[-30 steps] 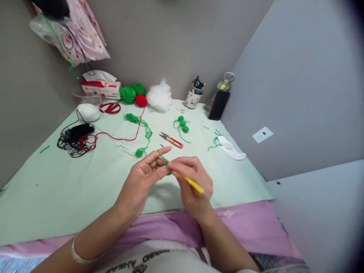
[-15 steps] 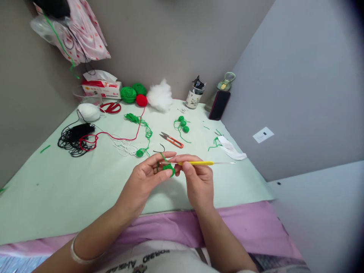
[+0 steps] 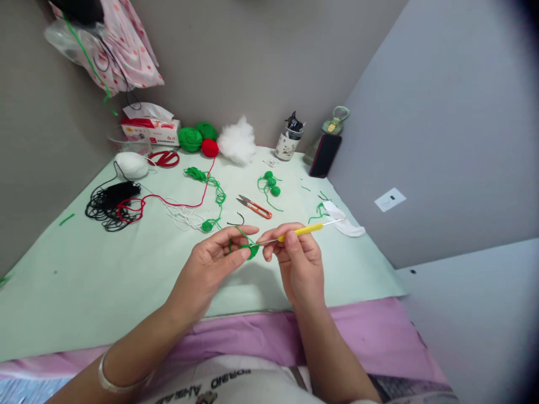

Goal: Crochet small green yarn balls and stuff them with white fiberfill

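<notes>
My left hand [image 3: 213, 261] pinches a small green crochet piece [image 3: 253, 251] between thumb and fingers, with green yarn running over the raised index finger. In my right hand [image 3: 301, 258] is a crochet hook [image 3: 309, 229] with a yellow handle, held like a pen. Its thin metal tip meets the green piece, and its other end slants up to the right. Whether a loop sits on the tip is too small to tell. Just beyond my hands lie a small green yarn ball [image 3: 206, 225] and orange-handled thread snips [image 3: 255, 206].
Tangled black yarn [image 3: 113, 205], a white yarn ball [image 3: 132, 165] and red scissors [image 3: 164, 159] lie at the left. Green balls, a red ball [image 3: 209, 148] and white stuffing [image 3: 238, 141] stand along the wall. Small green crocheted balls [image 3: 272, 182] are mid-table; a phone [image 3: 325, 155] leans at right.
My right hand has moved slightly right and drawn the hook back from my left fingers. The hook now tilts, its far end higher. My left hand has barely shifted.
</notes>
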Demonstrator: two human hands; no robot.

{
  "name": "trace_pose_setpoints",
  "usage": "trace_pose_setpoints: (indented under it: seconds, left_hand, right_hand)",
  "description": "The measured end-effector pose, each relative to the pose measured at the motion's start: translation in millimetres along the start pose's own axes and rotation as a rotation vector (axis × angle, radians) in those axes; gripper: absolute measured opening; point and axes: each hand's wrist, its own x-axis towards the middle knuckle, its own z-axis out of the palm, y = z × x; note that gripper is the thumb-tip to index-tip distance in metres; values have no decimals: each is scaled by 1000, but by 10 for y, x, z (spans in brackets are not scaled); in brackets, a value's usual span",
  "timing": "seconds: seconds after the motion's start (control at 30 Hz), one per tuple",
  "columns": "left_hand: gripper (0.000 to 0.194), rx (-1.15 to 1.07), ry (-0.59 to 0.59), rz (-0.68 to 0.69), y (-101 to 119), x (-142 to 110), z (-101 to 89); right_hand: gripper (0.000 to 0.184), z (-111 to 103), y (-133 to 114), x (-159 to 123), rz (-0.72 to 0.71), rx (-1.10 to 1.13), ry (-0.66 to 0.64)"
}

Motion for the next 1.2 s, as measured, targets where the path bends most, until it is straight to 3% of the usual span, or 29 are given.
trace_pose_setpoints:
  seconds: [0.2,0.37,0.53,0.63,0.73,0.87,1.03,1.2]
  left_hand:
    - [24,166,42,90,-28,9,-33]
    - [29,276,106,193,-29,2,0]
    - [39,149,64,102,-56,-15,37]
    - [43,47,16,39,-63,-24,40]
    - [37,-11,12,7,-43,-23,44]
    - [30,-58,8,-5,-15,-15,54]
    - [27,-45,14,-1,-14,-13,52]
    - [25,-24,28,5,-13,-18,39]
  right_hand:
    - [21,-10,-55,-101,-219,-293,-28]
    - [27,7,-23,-152,-504,-565,-120]
    - [30,26,73,-148,-688,-709,-117]
    - [27,28,84,-138,-602,-612,-55]
    - [23,22,56,-103,-358,-318,30]
    - [20,4,20,-38,-109,17,8]
    - [21,-17,3,-10,-59,107,-29]
    - [21,-32,-14,-35,-81,47,-37]
